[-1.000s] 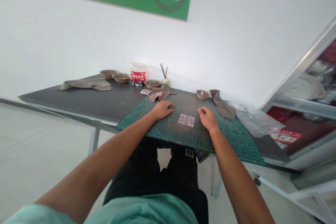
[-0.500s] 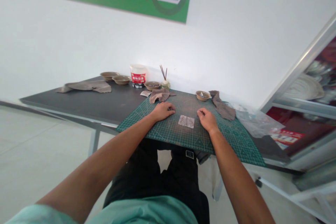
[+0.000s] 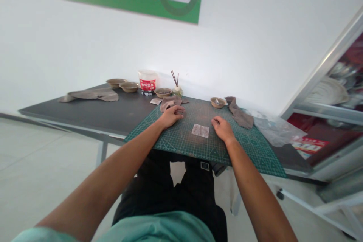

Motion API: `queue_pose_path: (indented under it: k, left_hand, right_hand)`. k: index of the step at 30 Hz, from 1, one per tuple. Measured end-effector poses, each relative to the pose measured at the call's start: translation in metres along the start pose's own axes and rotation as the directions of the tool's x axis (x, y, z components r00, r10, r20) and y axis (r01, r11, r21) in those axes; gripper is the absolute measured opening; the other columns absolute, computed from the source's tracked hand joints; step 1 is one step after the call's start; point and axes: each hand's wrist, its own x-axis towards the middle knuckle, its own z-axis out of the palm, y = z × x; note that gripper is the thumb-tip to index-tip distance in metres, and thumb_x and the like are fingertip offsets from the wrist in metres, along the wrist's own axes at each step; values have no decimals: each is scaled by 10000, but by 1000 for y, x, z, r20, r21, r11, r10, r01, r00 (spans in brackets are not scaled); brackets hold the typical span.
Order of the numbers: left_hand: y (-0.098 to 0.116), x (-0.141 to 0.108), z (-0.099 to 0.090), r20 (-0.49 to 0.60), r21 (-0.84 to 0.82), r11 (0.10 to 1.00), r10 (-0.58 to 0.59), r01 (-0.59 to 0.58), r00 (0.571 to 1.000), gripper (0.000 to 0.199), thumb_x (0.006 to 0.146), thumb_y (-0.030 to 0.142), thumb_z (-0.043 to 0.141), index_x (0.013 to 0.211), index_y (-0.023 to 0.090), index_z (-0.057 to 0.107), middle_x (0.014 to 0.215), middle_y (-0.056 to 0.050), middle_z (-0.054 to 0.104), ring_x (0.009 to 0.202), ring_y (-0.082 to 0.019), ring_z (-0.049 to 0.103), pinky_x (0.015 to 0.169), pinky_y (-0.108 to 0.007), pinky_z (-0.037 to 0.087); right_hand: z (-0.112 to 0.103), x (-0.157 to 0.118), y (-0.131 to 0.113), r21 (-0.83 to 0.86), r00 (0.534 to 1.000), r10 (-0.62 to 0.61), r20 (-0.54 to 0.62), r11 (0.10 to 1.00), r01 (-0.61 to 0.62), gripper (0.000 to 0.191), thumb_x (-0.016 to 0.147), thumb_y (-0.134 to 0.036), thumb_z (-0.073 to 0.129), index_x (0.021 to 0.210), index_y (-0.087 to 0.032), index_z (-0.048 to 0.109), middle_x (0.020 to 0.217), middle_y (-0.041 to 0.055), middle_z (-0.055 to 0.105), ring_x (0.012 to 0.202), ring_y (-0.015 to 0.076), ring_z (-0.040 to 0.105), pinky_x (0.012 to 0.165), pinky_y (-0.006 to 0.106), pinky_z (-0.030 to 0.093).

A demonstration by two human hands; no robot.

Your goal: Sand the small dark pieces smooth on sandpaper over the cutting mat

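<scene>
My left hand (image 3: 170, 117) rests on the green cutting mat (image 3: 193, 144) with its fingers curled, holding nothing. Its fingertips nearly reach a crumpled grey-brown sheet (image 3: 170, 103) at the mat's far edge. My right hand (image 3: 222, 129), also curled and empty, lies on the mat to the right. Between the hands is a small pale square of mottled sheet (image 3: 200, 131), touched by neither. Beyond my right hand are a small tan bowl (image 3: 218, 102) and a twisted grey-brown strip (image 3: 239, 117).
The mat lies on a dark table (image 3: 93, 111) holding a grey-brown sheet (image 3: 92, 95), several tan bowls, a red-labelled white tub (image 3: 147, 82) and a reed diffuser (image 3: 177, 90). A clear plastic bag (image 3: 273, 130) lies at the right. A metal-framed shelf stands beyond it.
My left hand has slid forward on the mat toward the crumpled sheet. My right hand has shifted only slightly, and the whole view has moved a little.
</scene>
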Motion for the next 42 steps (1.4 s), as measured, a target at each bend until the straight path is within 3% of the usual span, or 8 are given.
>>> queue_pose_path:
  k: [12, 19, 23, 27, 32, 36, 42]
  left_hand:
    - [7, -4, -1, 5, -65, 998, -3, 3, 1000, 345, 961, 352, 615, 1246, 160, 586, 1234, -94, 617, 1052, -230, 636, 891, -442, 561]
    - [32, -14, 12, 131, -52, 998, 46, -39, 990, 322, 966, 354, 608, 1216, 152, 598, 1184, -87, 638, 1014, -216, 649, 869, -425, 569]
    - [52, -19, 28, 230, -7, 997, 72, -73, 970, 310, 971, 381, 598, 1171, 145, 614, 1105, -71, 658, 928, -191, 661, 814, -388, 579]
    - [65, -19, 45, 261, 85, 991, 81, -107, 962, 307, 971, 394, 593, 1151, 146, 624, 1105, -70, 658, 940, -196, 658, 825, -394, 574]
    - [65, -19, 57, 268, 201, 967, 101, -158, 958, 296, 969, 372, 599, 1169, 155, 624, 1168, -79, 645, 1010, -215, 646, 879, -423, 561]
    - [64, -20, 60, 276, 257, 946, 123, -197, 953, 298, 973, 362, 594, 1195, 165, 614, 1211, -90, 631, 1043, -218, 637, 903, -436, 554]
    - [64, -21, 62, 260, 308, 931, 114, -194, 959, 299, 973, 358, 595, 1205, 171, 612, 1229, -92, 625, 1055, -220, 634, 910, -438, 552]
  right_hand:
    - [0, 0, 0, -12, 999, -8, 37, 1000, 9, 260, 996, -346, 587, 1183, -170, 626, 1198, 89, 635, 1013, 210, 644, 883, 414, 559]
    - [0, -1, -8, 34, 995, -61, 78, 998, 58, 259, 995, -348, 589, 1169, -160, 628, 1160, 83, 646, 975, 201, 652, 856, 400, 567]
    - [-2, -6, -15, 74, 982, -143, 125, 988, 134, 268, 993, -353, 593, 1166, -152, 628, 1123, 76, 657, 952, 198, 658, 849, 401, 566]
    - [-3, -10, -20, 108, 961, -217, 169, 974, 200, 269, 997, -357, 586, 1167, -153, 631, 1084, 67, 668, 925, 192, 662, 847, 399, 561]
    - [-4, -10, -23, 129, 934, -285, 217, 956, 262, 251, 991, -359, 591, 1128, -156, 646, 1080, 66, 673, 961, 199, 654, 892, 416, 538]
    - [-3, -10, -24, 122, 910, -323, 261, 946, 300, 261, 972, -376, 616, 1111, -158, 648, 1068, 62, 666, 905, 187, 646, 848, 393, 542]
    - [1, -8, -21, 101, 884, -375, 280, 927, 362, 257, 979, -373, 605, 1111, -156, 644, 1085, 67, 658, 966, 204, 640, 880, 415, 534]
